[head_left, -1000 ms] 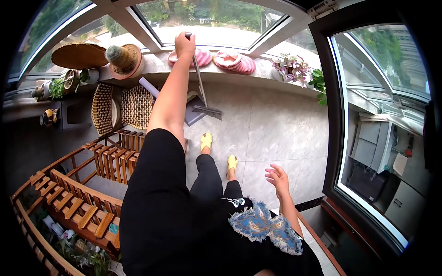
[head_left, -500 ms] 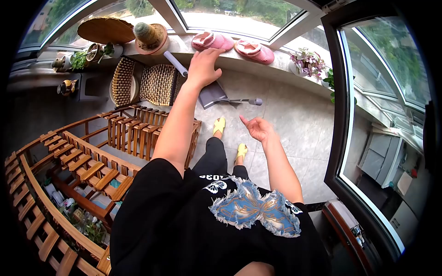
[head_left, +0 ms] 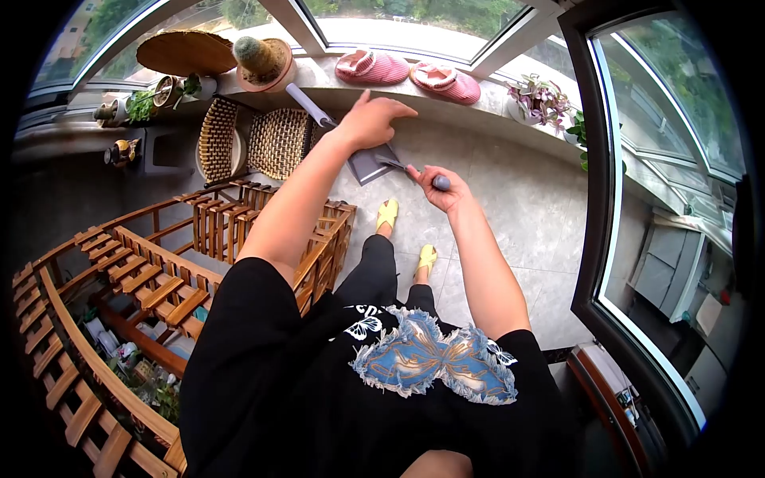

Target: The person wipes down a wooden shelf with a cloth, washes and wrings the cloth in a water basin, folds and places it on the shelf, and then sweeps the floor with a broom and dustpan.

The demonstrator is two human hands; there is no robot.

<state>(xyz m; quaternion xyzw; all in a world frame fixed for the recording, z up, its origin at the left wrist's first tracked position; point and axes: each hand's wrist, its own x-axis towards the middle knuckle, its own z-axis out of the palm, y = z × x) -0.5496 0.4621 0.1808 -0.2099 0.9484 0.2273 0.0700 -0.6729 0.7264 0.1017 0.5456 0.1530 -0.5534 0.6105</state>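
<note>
My right hand (head_left: 438, 189) is closed around the thin handle of a small tool, probably a hand brush, whose rounded grey handle end (head_left: 441, 183) sticks out by the palm. The tool's other end reaches a grey dustpan (head_left: 368, 168) on the tiled floor. A lavender handle (head_left: 306, 103) slants up and left from the dustpan toward the ledge. My left hand (head_left: 371, 123) hovers open above the dustpan, fingers stretched to the right, hiding where pan and handle meet. It seems to hold nothing.
Pink striped slippers (head_left: 446, 83), a potted cactus (head_left: 263, 64) and a purple-leaved plant (head_left: 535, 102) stand on the window ledge. A woven chair (head_left: 277, 143) is at left, beside wooden slatted racks (head_left: 143, 275). An open window sash (head_left: 594, 199) juts in at right.
My right hand has moved up and closed on the tool's handle. My left hand has shifted slightly right and down, fingers now pointing right. The view has shifted a little.
</note>
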